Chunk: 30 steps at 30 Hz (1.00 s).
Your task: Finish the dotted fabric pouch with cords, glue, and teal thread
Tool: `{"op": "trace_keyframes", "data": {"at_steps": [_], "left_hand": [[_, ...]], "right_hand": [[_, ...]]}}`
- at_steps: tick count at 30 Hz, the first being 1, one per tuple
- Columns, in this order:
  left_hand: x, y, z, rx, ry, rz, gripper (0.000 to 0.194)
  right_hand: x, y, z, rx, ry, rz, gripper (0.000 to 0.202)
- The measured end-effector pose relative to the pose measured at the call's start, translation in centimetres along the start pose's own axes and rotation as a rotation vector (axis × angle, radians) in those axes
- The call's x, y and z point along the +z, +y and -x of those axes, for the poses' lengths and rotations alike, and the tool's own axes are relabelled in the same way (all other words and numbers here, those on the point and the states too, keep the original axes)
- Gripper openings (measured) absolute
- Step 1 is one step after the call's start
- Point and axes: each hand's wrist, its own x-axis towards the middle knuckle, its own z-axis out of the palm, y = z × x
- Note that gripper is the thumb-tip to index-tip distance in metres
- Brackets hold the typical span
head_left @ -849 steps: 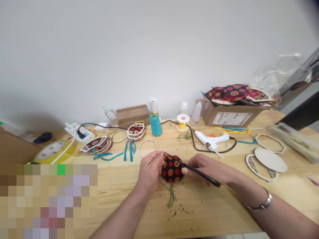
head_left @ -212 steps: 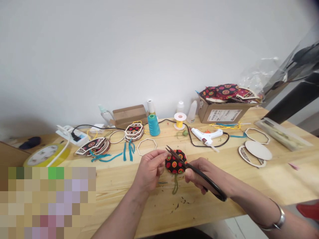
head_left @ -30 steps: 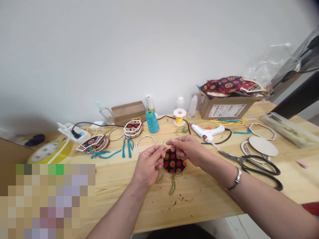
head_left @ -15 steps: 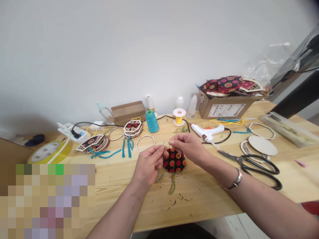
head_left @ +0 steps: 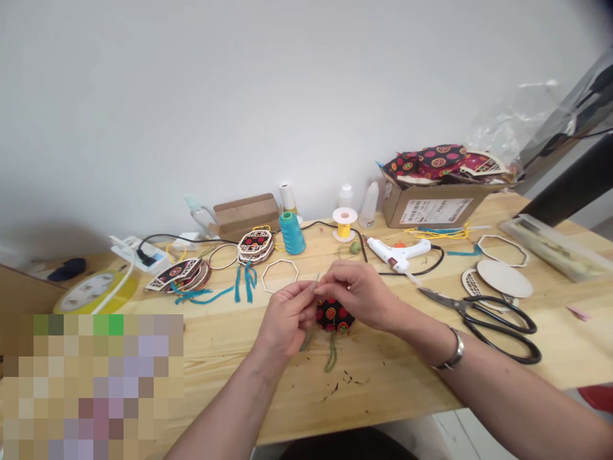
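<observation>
My left hand (head_left: pixel 288 317) is closed in a pinch on a thin grey-blue cord (head_left: pixel 317 278), whose tip sticks up above the fingers. Against it, my right hand (head_left: pixel 360 295) pinches at the same cord just below the tip; the exact contact is hidden by the fingers. Under both hands lies a round black fabric piece (head_left: pixel 335 316) with red and orange patterns, partly covered by my right hand. A green cord loop (head_left: pixel 330 361) extends from its lower edge onto the table. The cord's other end shows below my left hand.
Black-handled scissors (head_left: pixel 498 319) and a white glue gun (head_left: pixel 400 253) lie to the right. A teal thread cone (head_left: pixel 292 234) and yellow spool (head_left: pixel 344 225) stand behind. An octagonal wooden frame (head_left: pixel 264 275) is at left; a cardboard box (head_left: pixel 431 207) holds patterned pieces.
My right hand has moved left and slightly down, so its fingertips now meet the left ones at the cord. It covers more of the fabric piece. My left hand has barely shifted.
</observation>
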Motion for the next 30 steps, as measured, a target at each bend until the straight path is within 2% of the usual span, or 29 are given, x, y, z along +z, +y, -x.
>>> {"op": "trace_keyframes", "data": {"at_steps": [3,7,20,25,30], "left_hand": [[0.2,0.1,0.2,-0.026,-0.038,-0.036,0.023],[0.2,0.2,0.2,-0.017,-0.039,-0.046,0.019],[0.3,0.0,0.2,0.016,-0.06,-0.121,0.019],[0.4,0.1,0.2,0.026,-0.051,-0.116,0.021],[0.6,0.2,0.3,0.027,-0.029,-0.114,0.023]], "right_hand": [[0.0,0.6,-0.3,0.152,0.068,-0.035,0.012],[0.0,0.8,-0.5,0.241,0.094,-0.079,0.012],[0.2,1.0,-0.5,0.282,0.081,-0.156,0.02],[0.1,1.5,-0.9,0.42,0.057,-0.395,0.041],[-0.2,1.4,-1.0,0.622,-0.021,-0.79,0.04]]}}
